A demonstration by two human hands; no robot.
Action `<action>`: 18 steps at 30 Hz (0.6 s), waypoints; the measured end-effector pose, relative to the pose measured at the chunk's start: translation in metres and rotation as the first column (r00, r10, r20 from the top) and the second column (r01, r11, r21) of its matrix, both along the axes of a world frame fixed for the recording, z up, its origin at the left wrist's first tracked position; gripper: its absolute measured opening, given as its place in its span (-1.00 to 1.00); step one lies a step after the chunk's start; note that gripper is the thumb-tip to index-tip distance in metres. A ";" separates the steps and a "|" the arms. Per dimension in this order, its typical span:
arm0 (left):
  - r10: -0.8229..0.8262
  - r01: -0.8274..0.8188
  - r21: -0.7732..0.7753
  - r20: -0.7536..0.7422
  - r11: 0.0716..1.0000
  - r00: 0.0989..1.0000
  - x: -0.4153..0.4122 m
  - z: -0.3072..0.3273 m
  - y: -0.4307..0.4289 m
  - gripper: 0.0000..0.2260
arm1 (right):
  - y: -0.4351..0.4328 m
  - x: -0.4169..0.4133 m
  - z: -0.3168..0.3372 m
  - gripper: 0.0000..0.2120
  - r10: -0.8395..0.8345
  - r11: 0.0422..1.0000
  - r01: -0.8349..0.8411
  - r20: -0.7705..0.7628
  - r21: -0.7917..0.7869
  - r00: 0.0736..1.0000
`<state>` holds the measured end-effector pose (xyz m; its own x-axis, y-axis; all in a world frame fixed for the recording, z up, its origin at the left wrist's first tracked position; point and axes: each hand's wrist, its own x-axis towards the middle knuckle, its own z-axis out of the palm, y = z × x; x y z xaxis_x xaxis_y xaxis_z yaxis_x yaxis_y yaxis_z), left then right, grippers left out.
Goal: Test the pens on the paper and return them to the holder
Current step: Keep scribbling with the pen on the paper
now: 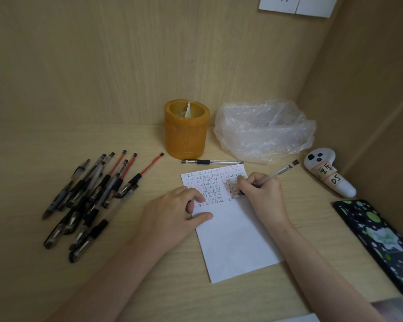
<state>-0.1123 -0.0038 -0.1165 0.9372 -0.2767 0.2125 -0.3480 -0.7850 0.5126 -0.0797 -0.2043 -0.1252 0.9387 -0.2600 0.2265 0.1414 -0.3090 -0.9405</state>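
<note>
The pen (273,175) sits in the right hand (263,196), pinched between thumb and fingers, its tip down on the paper (233,242) just under the rows of red and black marks and its capped end slanting up and away to the right. The left hand (172,214) lies flat on the sheet's left edge, fingers loosely curled and thumb stretched along the paper, pressing it to the desk (126,287). A heap of pens (89,196) lies well to the left of both hands. One more single pen (212,162) rests beyond the paper's far edge, just in front of the yellow holder (186,130), beside a crumpled plastic bag (265,131).
</note>
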 end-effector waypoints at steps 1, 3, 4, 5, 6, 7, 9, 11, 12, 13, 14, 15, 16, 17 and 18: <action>0.001 -0.001 -0.003 -0.001 1.000 1.000 0.000 0.000 0.000 -0.76 | 0.000 0.000 0.000 -0.66 0.008 1.000 -0.008 -0.005 -0.001 1.000; 0.002 -0.002 -0.010 -0.002 1.000 1.000 -0.001 0.000 0.000 -0.76 | 0.000 -0.001 0.000 -0.67 0.009 1.000 -0.010 -0.011 -0.019 1.000; 0.001 -0.001 -0.010 -0.002 1.000 1.000 -0.001 0.000 0.000 -0.76 | 0.001 -0.001 0.000 -0.68 0.007 1.000 -0.007 -0.010 -0.027 1.000; 0.000 0.000 -0.009 -0.002 1.000 1.000 -0.001 0.001 0.000 -0.76 | 0.001 -0.001 0.000 -0.69 0.005 1.000 -0.005 -0.007 -0.028 1.000; -0.001 0.001 -0.007 0.000 1.000 1.000 -0.001 0.001 0.000 -0.76 | 0.001 -0.002 0.001 -0.70 0.003 1.000 -0.004 -0.006 -0.028 1.000; 0.000 0.000 -0.005 0.001 1.000 1.000 -0.001 0.001 0.000 -0.76 | 0.001 -0.002 0.001 -0.70 0.001 1.000 -0.001 -0.006 -0.029 1.000; 0.002 -0.002 -0.001 0.003 1.000 1.000 -0.001 0.001 0.000 -0.76 | 0.001 -0.002 0.001 -0.71 -0.006 1.000 0.006 -0.001 -0.024 1.000; 0.000 0.000 0.002 0.002 1.000 1.000 -0.001 0.002 0.000 -0.76 | 0.000 -0.001 0.000 -0.70 -0.016 1.000 0.017 0.007 -0.011 1.000; -0.005 0.005 0.000 -0.001 1.000 1.000 -0.001 0.002 0.000 -0.76 | 0.000 -0.001 0.000 -0.68 -0.023 1.000 0.023 0.012 0.002 1.000; -0.007 0.007 -0.008 0.000 1.000 1.000 -0.002 0.002 0.000 -0.76 | -0.001 0.000 0.001 -0.67 -0.030 0.999 0.030 0.016 0.030 0.999; -0.007 0.008 -0.024 0.003 1.000 1.000 -0.002 0.002 0.001 -0.77 | -0.001 0.000 0.002 -0.64 -0.038 0.997 0.036 0.021 0.073 0.999; -0.007 0.007 -0.055 0.008 0.998 1.000 -0.002 0.002 0.001 -0.77 | -0.002 -0.001 0.004 -0.63 -0.044 0.991 0.041 0.028 0.124 0.999; -0.009 0.010 -0.107 0.011 0.994 1.000 -0.003 0.001 0.002 -0.77 | -0.003 -0.001 0.006 -0.64 -0.047 0.985 0.040 0.041 0.169 0.998; -0.020 0.021 -0.183 0.011 0.983 1.000 -0.002 0.000 0.001 -0.76 | -0.004 -0.002 0.009 -0.65 -0.044 0.981 0.033 0.057 0.192 0.997; -0.042 0.041 -0.271 0.001 0.962 0.999 -0.002 0.000 0.001 -0.73 | -0.004 -0.003 0.012 -0.68 -0.035 0.979 0.019 0.076 0.202 0.996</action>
<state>-0.1146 -0.0026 -0.1165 0.9273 -0.2478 0.2807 -0.3744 -0.6016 0.7057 -0.0831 -0.2082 -0.1130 0.9120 -0.3325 0.2403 0.2122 -0.1191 -0.9699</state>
